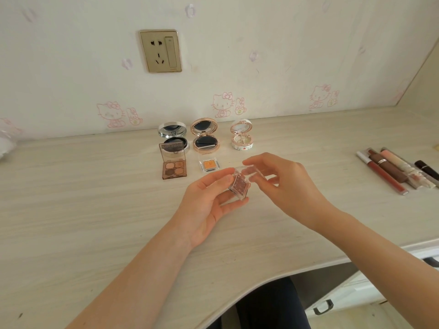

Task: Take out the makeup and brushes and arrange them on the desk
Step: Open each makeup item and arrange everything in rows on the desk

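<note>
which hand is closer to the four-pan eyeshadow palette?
Left. The left hand grips the clear eyeshadow case just right of and in front of the four-pan eyeshadow palette; the right hand pinches the case's lid farther right.

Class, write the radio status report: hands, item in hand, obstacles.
Left hand holds eyeshadow case above desk. Right hand pinches its lid, open. Orange pan just beyond, nothing in the way.

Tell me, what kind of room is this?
Probably a bedroom, at a desk used for makeup: cartoon-cat wallpaper, open compacts standing in a row, and the left hand and right hand holding a small eyeshadow case.
</note>
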A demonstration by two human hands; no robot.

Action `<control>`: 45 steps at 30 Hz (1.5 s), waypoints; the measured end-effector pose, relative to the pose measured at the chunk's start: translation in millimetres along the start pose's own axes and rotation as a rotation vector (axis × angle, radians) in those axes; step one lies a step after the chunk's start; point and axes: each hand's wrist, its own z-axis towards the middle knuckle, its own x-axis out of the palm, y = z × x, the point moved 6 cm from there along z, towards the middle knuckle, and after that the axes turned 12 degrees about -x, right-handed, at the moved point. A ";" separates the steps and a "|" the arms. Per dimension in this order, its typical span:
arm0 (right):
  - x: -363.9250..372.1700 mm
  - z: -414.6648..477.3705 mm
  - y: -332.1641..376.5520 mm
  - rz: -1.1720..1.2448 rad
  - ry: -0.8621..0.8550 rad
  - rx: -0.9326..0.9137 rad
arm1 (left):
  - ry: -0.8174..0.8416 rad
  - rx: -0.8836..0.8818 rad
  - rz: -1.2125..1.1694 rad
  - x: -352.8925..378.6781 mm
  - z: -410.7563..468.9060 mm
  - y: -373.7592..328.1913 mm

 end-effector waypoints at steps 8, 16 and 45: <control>-1.2 8.2 -22.7 -0.176 0.053 -0.009 | -0.376 0.501 0.960 1.9 -10.4 -13.8; 9.5 9.1 -39.4 -0.256 0.110 -0.010 | -0.348 0.719 1.497 14.7 -10.0 -2.6; 5.6 -40.3 -29.6 -0.405 0.139 -0.083 | -0.421 0.762 1.680 28.2 -8.3 1.3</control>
